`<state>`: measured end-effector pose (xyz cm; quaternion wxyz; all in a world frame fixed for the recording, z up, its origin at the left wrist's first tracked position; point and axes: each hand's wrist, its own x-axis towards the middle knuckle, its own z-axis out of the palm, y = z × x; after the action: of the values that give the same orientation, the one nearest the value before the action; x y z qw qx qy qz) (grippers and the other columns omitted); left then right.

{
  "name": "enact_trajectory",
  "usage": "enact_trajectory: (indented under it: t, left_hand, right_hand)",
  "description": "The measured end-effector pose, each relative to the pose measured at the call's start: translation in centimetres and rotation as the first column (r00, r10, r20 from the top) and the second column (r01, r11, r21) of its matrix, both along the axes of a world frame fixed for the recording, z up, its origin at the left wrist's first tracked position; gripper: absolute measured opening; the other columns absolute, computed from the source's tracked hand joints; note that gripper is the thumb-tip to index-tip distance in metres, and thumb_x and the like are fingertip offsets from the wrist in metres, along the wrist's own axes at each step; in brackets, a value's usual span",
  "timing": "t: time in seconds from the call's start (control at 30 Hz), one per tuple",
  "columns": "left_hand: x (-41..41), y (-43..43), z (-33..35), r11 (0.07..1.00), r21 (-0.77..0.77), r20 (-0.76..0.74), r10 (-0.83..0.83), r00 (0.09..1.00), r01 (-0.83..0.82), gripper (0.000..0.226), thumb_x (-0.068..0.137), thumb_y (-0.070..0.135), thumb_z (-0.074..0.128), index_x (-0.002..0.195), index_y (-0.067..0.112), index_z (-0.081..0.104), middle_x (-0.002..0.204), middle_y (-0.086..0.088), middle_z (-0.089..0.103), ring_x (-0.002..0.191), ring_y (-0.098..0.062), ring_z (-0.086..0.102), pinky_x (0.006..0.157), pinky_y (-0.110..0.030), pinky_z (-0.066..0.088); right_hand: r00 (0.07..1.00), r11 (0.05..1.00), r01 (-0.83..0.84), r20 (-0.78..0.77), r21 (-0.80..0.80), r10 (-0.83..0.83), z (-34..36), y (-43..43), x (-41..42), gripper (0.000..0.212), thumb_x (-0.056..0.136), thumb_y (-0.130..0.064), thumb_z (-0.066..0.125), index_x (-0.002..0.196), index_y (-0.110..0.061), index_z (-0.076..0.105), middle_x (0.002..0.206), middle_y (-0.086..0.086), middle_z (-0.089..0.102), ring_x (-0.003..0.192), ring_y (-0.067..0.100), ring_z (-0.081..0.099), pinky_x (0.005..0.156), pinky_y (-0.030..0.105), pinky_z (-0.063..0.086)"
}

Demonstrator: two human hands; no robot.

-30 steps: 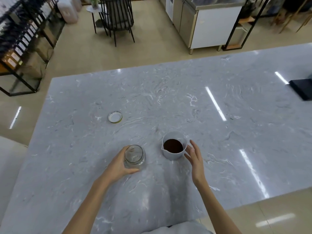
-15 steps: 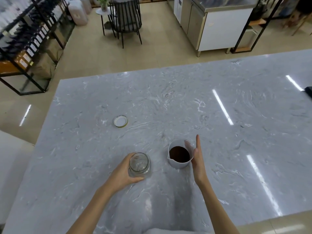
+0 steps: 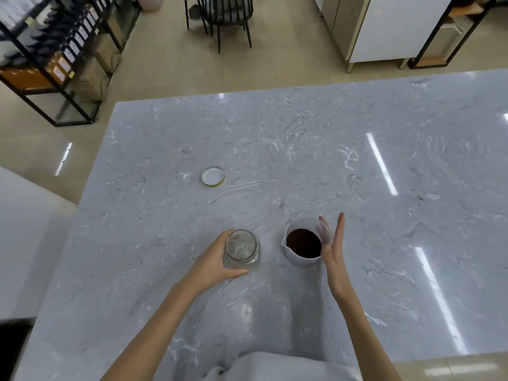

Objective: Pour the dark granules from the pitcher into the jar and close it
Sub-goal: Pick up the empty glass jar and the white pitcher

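An open clear glass jar [image 3: 242, 250] stands upright on the grey marble table [image 3: 302, 149], and my left hand [image 3: 211, 264] wraps around its left side. Just to its right stands a pale pitcher [image 3: 298, 261] with dark granules [image 3: 303, 243] inside. My right hand [image 3: 331, 248] is at the pitcher's right side, fingers straight and spread, touching or nearly touching its handle. The jar's round lid [image 3: 213, 176], white inside with a gold rim, lies upside down on the table farther back and to the left.
The table's left edge runs close to the jar's side, with a white surface [image 3: 24, 243] beyond it. On the floor behind the table are a black shelving rack [image 3: 55, 50], a black chair [image 3: 225, 15] and a white cabinet [image 3: 384, 28].
My right hand has moved in against the pitcher's right side with its fingers raised. My left hand stays on the jar. The view has tilted down, so the dark thing at right is out of frame.
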<state>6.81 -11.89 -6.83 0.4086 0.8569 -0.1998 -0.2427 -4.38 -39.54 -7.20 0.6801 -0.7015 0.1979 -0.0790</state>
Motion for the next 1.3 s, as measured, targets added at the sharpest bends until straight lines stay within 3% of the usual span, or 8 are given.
enact_trajectory:
  t: [0.13, 0.33, 0.5, 0.6, 0.67, 0.87, 1.13, 1.3]
  left_hand:
    - [-0.1, -0.1, 0.1, 1.0, 0.004, 0.01, 0.006, 1.0, -0.006, 0.088, 0.067, 0.036, 0.092, 0.14, 0.036, 0.042, 0.135, 0.022, 0.053, 0.126, 0.006, 0.049, 0.106, -0.02, 0.038]
    - [-0.1, -0.1, 0.1, 1.0, 0.007, 0.021, -0.002, 1.0, 0.002, 0.088, 0.068, 0.033, 0.093, 0.139, 0.037, 0.041, 0.134, 0.024, 0.052, 0.125, 0.009, 0.049, 0.104, -0.015, 0.036]
    - [-0.2, -0.1, -0.1, 1.0, 0.02, 0.019, 0.014, 1.0, -0.015, 0.089, 0.067, 0.039, 0.092, 0.14, 0.037, 0.041, 0.134, 0.024, 0.053, 0.124, 0.009, 0.049, 0.104, -0.017, 0.038]
    - [-0.3, -0.1, -0.3, 0.999, 0.022, 0.021, 0.029, 0.999, -0.029, 0.088, 0.067, 0.041, 0.091, 0.138, 0.04, 0.04, 0.133, 0.027, 0.053, 0.124, 0.01, 0.049, 0.102, -0.016, 0.037]
    - [-0.4, -0.1, -0.3, 0.999, 0.018, 0.025, 0.039, 0.999, -0.04, 0.087, 0.066, 0.041, 0.092, 0.136, 0.043, 0.04, 0.131, 0.031, 0.052, 0.122, 0.013, 0.049, 0.1, -0.011, 0.036]
    - [-0.6, 0.0, -0.3, 0.998, 0.001, 0.021, 0.061, 0.998, -0.061, 0.087, 0.065, 0.047, 0.089, 0.137, 0.041, 0.041, 0.131, 0.029, 0.053, 0.122, 0.011, 0.05, 0.098, -0.01, 0.037]
    - [-0.1, -0.4, -0.3, 0.999, 0.036, 0.038, 0.017, 0.999, -0.018, 0.094, 0.064, 0.047, 0.091, 0.142, 0.034, 0.04, 0.134, 0.018, 0.055, 0.125, 0.0, 0.053, 0.105, -0.025, 0.041]
    - [-0.1, -0.4, -0.1, 0.999, 0.049, 0.054, 0.006, 0.999, -0.009, 0.095, 0.065, 0.043, 0.092, 0.143, 0.032, 0.039, 0.135, 0.017, 0.055, 0.125, -0.002, 0.052, 0.106, -0.026, 0.041]
  right_hand:
    - [0.999, 0.996, -0.045, -0.032, -0.081, 0.043, -0.4, 0.3, -1.0, 0.121, 0.071, -0.06, 0.079, 0.152, -0.05, -0.01, 0.157, -0.02, 0.03, 0.144, 0.001, 0.031, 0.108, 0.02, 0.029]
    - [0.996, 0.989, -0.087, -0.033, -0.118, 0.083, -1.1, -0.1, -0.4, 0.128, 0.063, -0.043, 0.091, 0.154, -0.046, 0.001, 0.152, -0.008, 0.041, 0.138, 0.003, 0.042, 0.105, 0.008, 0.035]
    - [0.998, 0.989, -0.017, 0.053, -0.148, 0.025, -1.5, 0.5, 0.2, 0.105, 0.062, -0.027, 0.095, 0.146, -0.036, 0.031, 0.147, -0.01, 0.045, 0.137, 0.008, 0.043, 0.111, 0.028, 0.042]
    - [0.997, 0.993, 0.034, 0.074, -0.117, -0.025, -1.5, 1.6, 0.4, 0.097, 0.063, -0.027, 0.095, 0.139, -0.036, 0.035, 0.156, -0.018, 0.031, 0.142, 0.002, 0.034, 0.11, 0.021, 0.04]
    - [0.994, 0.992, 0.071, 0.088, -0.104, -0.062, -1.6, 2.0, 0.5, 0.094, 0.064, -0.025, 0.095, 0.136, -0.035, 0.035, 0.153, -0.012, 0.037, 0.139, 0.003, 0.039, 0.107, 0.018, 0.041]
    - [0.989, 0.986, 0.117, 0.103, -0.118, -0.105, -1.6, 2.3, 1.1, 0.094, 0.062, -0.026, 0.094, 0.136, -0.035, 0.037, 0.139, -0.01, 0.049, 0.131, 0.008, 0.048, 0.102, 0.011, 0.04]
    - [0.98, 0.966, 0.19, 0.094, -0.173, -0.176, -1.4, 3.8, 1.0, 0.095, 0.06, -0.05, 0.09, 0.137, -0.045, 0.035, 0.142, -0.022, 0.043, 0.136, 0.009, 0.041, 0.115, 0.046, 0.034]
    - [0.989, 0.965, 0.145, 0.03, -0.22, -0.142, -1.9, 3.9, 0.2, 0.117, 0.062, -0.065, 0.082, 0.152, -0.048, 0.01, 0.157, -0.033, 0.016, 0.135, -0.013, 0.019, 0.107, 0.026, 0.022]
